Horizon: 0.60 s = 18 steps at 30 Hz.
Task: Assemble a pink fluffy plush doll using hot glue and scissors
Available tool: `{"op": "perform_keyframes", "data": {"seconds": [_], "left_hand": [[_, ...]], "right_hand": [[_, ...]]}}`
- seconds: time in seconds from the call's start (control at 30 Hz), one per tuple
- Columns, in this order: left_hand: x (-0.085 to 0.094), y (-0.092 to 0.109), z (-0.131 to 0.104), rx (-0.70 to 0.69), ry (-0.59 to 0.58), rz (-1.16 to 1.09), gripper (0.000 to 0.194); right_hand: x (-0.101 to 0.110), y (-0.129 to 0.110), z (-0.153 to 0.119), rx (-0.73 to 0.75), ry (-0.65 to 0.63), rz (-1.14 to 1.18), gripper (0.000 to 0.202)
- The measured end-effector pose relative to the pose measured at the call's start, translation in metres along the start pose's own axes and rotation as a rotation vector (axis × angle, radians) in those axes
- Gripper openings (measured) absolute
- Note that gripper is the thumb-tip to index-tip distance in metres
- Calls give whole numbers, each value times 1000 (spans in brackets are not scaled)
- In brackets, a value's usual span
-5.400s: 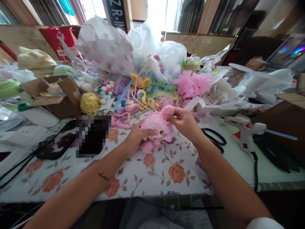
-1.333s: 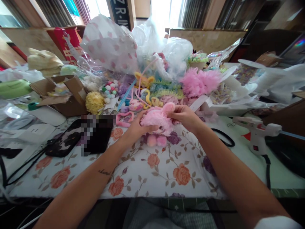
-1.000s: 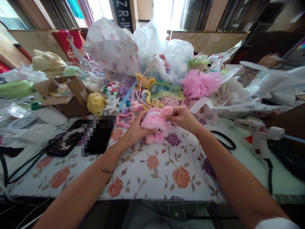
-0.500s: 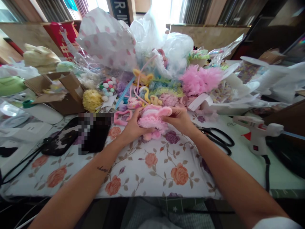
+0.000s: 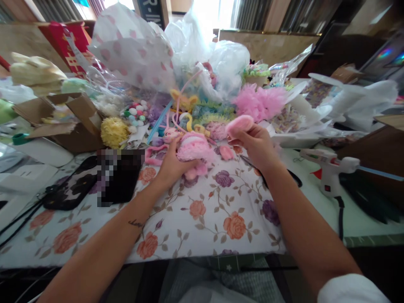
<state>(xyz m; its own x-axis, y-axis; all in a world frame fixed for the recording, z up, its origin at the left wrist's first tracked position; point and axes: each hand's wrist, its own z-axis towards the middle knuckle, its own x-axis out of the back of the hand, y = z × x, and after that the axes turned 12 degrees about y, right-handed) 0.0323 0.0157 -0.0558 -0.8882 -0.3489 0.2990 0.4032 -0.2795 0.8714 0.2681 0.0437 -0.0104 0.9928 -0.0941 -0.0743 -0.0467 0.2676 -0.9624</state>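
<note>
My left hand is closed around a pink fluffy plush piece with a white band across its top, low over the flowered cloth. My right hand is raised to the right, pinching a pink ear-shaped plush piece between thumb and fingers. A second small pink piece lies on the cloth between the hands. Black-handled scissors lie partly hidden beneath my right wrist. Left of the plush, a pink fuzzy loop rests on the table.
A glue gun stands at the right. At the left are a black tablet-like device, a dark phone case and a cardboard box. Yellow pompom, pink fluff and plastic bags crowd the back.
My right hand has moved away from the plush, up and right, with the ear-shaped piece in its fingers. My left hand still holds the plush. The view has shifted slightly.
</note>
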Motion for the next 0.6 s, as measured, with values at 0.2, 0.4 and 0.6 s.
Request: {"op": "perform_keyframes", "data": {"seconds": [0.2, 0.4, 0.6], "left_hand": [[4, -3, 5, -116, 13, 155, 95], [15, 10, -14, -280, 131, 258, 84], [-18, 49, -39, -378, 64, 115, 19]], "right_hand": [[52, 12, -15, -219, -363, -268, 29], [60, 12, -19, -280, -486, -280, 27], [46, 10, -26, -257, -432, -104, 28]]}}
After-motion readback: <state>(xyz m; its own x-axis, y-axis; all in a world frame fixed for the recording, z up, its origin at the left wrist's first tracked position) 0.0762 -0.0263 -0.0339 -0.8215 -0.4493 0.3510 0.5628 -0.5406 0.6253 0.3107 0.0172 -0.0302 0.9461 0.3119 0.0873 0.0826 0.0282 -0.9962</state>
